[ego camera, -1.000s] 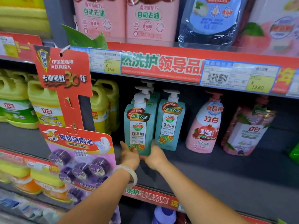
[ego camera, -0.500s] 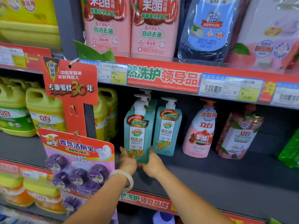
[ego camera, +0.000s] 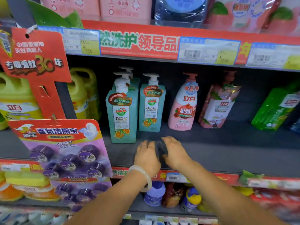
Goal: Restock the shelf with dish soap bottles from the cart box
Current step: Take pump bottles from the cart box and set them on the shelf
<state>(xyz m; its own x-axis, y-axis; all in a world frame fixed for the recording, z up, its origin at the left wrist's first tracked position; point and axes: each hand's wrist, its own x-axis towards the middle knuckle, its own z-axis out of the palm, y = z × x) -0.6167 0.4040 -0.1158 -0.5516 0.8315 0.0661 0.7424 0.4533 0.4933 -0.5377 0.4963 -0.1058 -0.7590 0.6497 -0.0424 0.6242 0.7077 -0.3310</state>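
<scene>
Shelf point(ego camera: 227, 153) holds released teal bottle point(ego camera: 123, 117); hands point(ego camera: 160, 153) withdrawn, relaxed, empty.

Shelf point(ego camera: 227, 151) | teal pump bottles: front point(ego camera: 123, 117), second point(ego camera: 151, 109) beside | pink bottle point(ego camera: 184, 108) | left hand point(ego camera: 146, 157), right hand point(ego camera: 176, 153) close together, empty, blurred, just before front bottle.

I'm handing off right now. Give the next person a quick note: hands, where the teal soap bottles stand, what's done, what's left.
Left hand and right hand: both empty, fingers relaxed, over the bare shelf front, clear of the bottles.
Front teal pump bottle stands upright at the shelf front, more teal bottles behind it; second teal bottle sits to its right, further back.
Done: front bottle placed.
Left: fetch more from the cart box, which is out of view.
</scene>
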